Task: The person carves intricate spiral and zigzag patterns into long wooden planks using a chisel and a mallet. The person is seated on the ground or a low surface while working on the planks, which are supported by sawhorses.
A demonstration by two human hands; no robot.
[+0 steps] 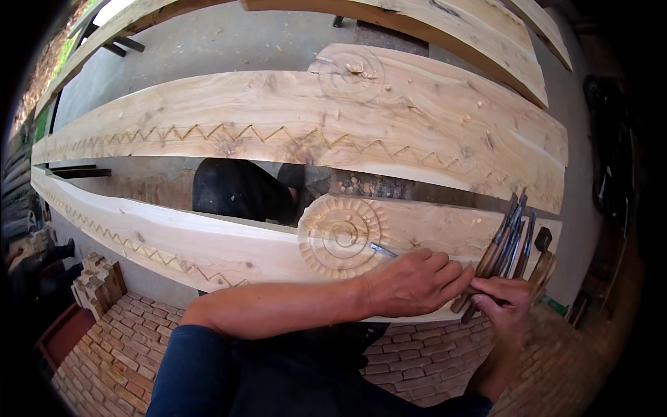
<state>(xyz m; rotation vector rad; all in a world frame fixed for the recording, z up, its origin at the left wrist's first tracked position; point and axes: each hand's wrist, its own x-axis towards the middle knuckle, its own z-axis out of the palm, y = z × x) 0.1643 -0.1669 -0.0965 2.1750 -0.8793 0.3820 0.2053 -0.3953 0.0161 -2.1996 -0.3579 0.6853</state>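
Note:
My left hand (417,281) is closed around a gouge (382,250), whose metal blade sticks out to the left over a carved round rosette (342,235) on the near plank. The rosette has a spiral middle and a scalloped rim. To the right, my right hand (504,299) is closed in a pinch at the handle end of the same gouge, most of which the hands hide. Just beyond the right hand, several carving tools (511,240) with wooden handles lie side by side on the plank.
A second long plank (417,118) lies beyond, with a carved zigzag and a circle outline; wood chips lie on it. More planks (445,28) stand farther back. A dark-clothed leg (240,187) shows in the gap. Stacked wooden blocks (101,285) stand left on the brick floor (410,358).

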